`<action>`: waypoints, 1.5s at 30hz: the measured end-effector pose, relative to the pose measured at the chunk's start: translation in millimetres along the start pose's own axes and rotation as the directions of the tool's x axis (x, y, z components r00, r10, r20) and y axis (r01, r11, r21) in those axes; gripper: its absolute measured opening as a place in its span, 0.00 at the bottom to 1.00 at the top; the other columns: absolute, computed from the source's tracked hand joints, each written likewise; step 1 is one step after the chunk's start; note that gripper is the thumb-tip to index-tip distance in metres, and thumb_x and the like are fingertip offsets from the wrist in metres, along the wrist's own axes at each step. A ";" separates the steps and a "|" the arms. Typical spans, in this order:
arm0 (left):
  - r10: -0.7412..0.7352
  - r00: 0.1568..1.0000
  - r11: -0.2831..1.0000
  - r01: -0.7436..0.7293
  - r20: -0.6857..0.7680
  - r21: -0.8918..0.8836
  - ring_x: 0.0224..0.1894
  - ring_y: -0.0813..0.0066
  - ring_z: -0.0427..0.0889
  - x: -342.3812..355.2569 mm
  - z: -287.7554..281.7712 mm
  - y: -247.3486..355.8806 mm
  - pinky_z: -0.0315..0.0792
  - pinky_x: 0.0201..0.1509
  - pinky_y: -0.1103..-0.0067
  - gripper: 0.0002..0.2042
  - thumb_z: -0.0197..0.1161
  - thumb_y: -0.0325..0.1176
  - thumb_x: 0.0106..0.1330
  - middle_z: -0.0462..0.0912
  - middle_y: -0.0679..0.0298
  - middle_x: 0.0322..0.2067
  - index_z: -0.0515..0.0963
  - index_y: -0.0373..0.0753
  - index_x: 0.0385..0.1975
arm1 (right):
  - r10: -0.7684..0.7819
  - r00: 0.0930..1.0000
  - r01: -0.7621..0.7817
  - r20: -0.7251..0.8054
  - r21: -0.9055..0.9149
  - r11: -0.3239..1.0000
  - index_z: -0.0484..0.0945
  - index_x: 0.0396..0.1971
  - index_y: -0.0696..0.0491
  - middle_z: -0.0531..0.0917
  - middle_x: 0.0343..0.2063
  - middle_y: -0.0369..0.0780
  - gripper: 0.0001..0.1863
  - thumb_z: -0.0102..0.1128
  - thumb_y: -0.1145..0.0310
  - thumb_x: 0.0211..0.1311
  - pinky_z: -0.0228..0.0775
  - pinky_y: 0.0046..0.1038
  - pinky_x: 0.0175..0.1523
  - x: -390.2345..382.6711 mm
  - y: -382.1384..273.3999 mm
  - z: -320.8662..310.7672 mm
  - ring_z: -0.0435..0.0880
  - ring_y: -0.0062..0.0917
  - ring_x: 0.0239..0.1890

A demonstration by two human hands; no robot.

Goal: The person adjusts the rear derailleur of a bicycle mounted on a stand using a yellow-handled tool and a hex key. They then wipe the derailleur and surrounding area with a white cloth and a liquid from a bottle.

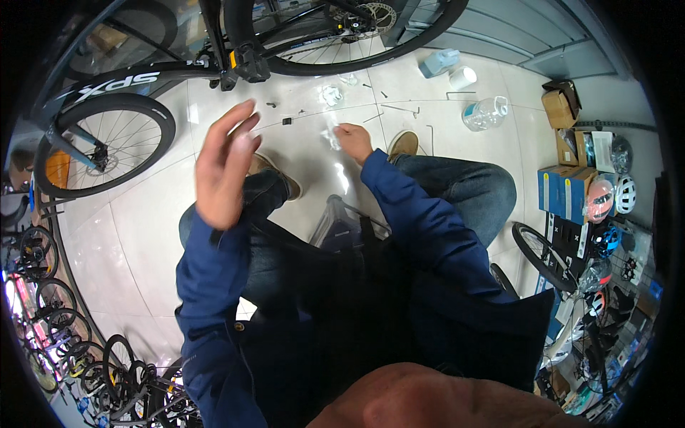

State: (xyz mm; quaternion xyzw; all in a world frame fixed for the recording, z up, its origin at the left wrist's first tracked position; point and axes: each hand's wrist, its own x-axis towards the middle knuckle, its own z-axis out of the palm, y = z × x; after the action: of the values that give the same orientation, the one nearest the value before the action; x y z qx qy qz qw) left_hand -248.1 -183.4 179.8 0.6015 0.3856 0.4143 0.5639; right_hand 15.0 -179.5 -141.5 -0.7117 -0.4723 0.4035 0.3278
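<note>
My left hand (225,167) is raised at centre left, empty, its fingers apart and slightly curled. My right hand (354,143) pinches a small crumpled clear-white plastic piece (330,137) over the tiled floor. Beyond my hands lie small bolts (271,105), a little black part (287,121), several L-shaped hex keys (401,109) and another crumpled plastic piece (331,95). A black bicycle (170,70) stands past my left hand, its front wheel (132,146) at the left and a black pedal area (250,63) near the top.
A blue-grey bottle (439,63), white tub (462,77) and clear plastic jug (484,114) stand at upper right. A grey metal shutter or panel (556,43) is behind. Stacked boxes (567,191) and helmets (624,194) line the right; rows of bicycles (53,314) stand at lower left.
</note>
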 end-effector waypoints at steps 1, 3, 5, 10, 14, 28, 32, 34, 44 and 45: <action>-0.016 0.999 0.999 0.018 -0.043 0.037 0.71 0.50 0.69 -5.8 -4.4 3.0 0.68 0.71 0.58 0.27 0.53 0.46 0.79 0.68 0.49 0.70 0.67 0.32 0.68 | -0.104 0.992 0.092 -0.066 -0.174 0.981 0.87 0.43 0.53 0.88 0.36 0.50 0.13 0.63 0.61 0.66 0.77 0.40 0.44 10.3 24.4 -3.0 0.87 0.44 0.38; -0.008 0.990 1.000 0.010 -0.143 0.017 0.70 0.48 0.71 -11.9 -9.6 0.0 0.68 0.71 0.58 0.28 0.54 0.49 0.77 0.70 0.47 0.68 0.68 0.32 0.67 | -0.181 0.962 0.106 -0.205 -0.330 0.938 0.87 0.40 0.51 0.87 0.34 0.51 0.11 0.61 0.62 0.65 0.78 0.45 0.46 36.1 56.3 -5.0 0.86 0.49 0.40; -0.125 0.967 0.989 0.104 -0.223 -0.103 0.68 0.51 0.73 -11.6 -14.0 -8.9 0.72 0.68 0.64 0.25 0.55 0.45 0.78 0.70 0.48 0.67 0.69 0.33 0.65 | -0.122 0.945 0.030 -0.304 -0.290 0.956 0.86 0.38 0.51 0.87 0.34 0.50 0.10 0.60 0.62 0.66 0.77 0.49 0.46 64.5 69.8 -6.8 0.86 0.49 0.40; -0.185 0.944 0.834 0.003 -0.274 -0.551 0.64 0.56 0.75 -6.2 -25.8 -15.5 0.75 0.64 0.66 0.29 0.55 0.53 0.78 0.69 0.53 0.64 0.67 0.37 0.67 | -0.471 0.800 0.278 -0.372 -0.465 0.841 0.87 0.38 0.48 0.87 0.36 0.44 0.07 0.61 0.66 0.67 0.74 0.40 0.52 160.7 65.9 -11.1 0.82 0.43 0.40; -0.342 0.899 0.718 0.062 -0.274 -0.693 0.61 0.58 0.74 4.1 -37.0 -11.7 0.76 0.62 0.64 0.25 0.57 0.52 0.77 0.70 0.56 0.58 0.70 0.37 0.61 | -0.473 0.868 0.345 -0.153 -0.500 0.795 0.87 0.42 0.49 0.86 0.40 0.41 0.10 0.67 0.66 0.61 0.76 0.38 0.52 209.2 75.1 16.3 0.81 0.41 0.46; -0.488 0.834 0.646 0.147 -0.257 -0.749 0.52 0.62 0.72 32.5 -37.7 -10.7 0.75 0.54 0.66 0.23 0.58 0.54 0.76 0.70 0.60 0.50 0.70 0.41 0.55 | -0.413 0.892 0.433 0.185 -0.613 0.661 0.86 0.40 0.45 0.84 0.37 0.38 0.09 0.64 0.66 0.58 0.77 0.36 0.51 248.1 87.0 59.5 0.83 0.38 0.45; -0.481 0.838 0.649 0.140 -0.260 -0.748 0.52 0.62 0.73 33.3 -35.6 -10.0 0.75 0.52 0.66 0.23 0.58 0.55 0.76 0.70 0.59 0.50 0.70 0.41 0.54 | -0.405 0.872 0.487 0.275 -0.565 0.666 0.85 0.44 0.45 0.83 0.41 0.38 0.12 0.65 0.65 0.60 0.77 0.35 0.54 233.7 88.1 50.0 0.82 0.37 0.48; -0.490 0.832 0.667 0.164 -0.262 -0.727 0.48 0.66 0.68 33.2 -36.0 -9.4 0.70 0.47 0.68 0.21 0.59 0.52 0.76 0.68 0.63 0.48 0.71 0.42 0.54 | -0.444 0.833 0.552 0.329 -0.521 0.651 0.84 0.44 0.47 0.82 0.43 0.38 0.13 0.66 0.66 0.58 0.77 0.35 0.55 227.8 95.5 38.6 0.81 0.37 0.49; -0.477 0.848 0.633 0.150 -0.230 -0.760 0.47 0.67 0.66 28.9 -41.2 -9.5 0.68 0.47 0.68 0.20 0.59 0.51 0.76 0.66 0.63 0.46 0.71 0.42 0.55 | -0.563 0.702 0.665 0.436 -0.683 0.301 0.85 0.38 0.47 0.82 0.40 0.35 0.10 0.58 0.69 0.58 0.76 0.30 0.56 244.3 112.4 5.9 0.80 0.31 0.52; -0.489 0.840 0.637 0.159 -0.236 -0.754 0.47 0.67 0.66 29.2 -41.4 -9.5 0.68 0.48 0.68 0.21 0.60 0.51 0.76 0.66 0.63 0.46 0.71 0.42 0.55 | -0.653 0.683 0.674 0.327 -0.625 0.393 0.84 0.39 0.48 0.82 0.42 0.36 0.11 0.57 0.70 0.58 0.77 0.32 0.55 252.3 111.6 2.6 0.81 0.34 0.52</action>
State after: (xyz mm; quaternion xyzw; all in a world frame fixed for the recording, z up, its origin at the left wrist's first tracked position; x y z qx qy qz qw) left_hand -276.2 -140.7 173.1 0.1523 0.4116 0.5374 0.7202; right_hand 115.7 19.3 -304.2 -0.5254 -0.8356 0.0365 0.1561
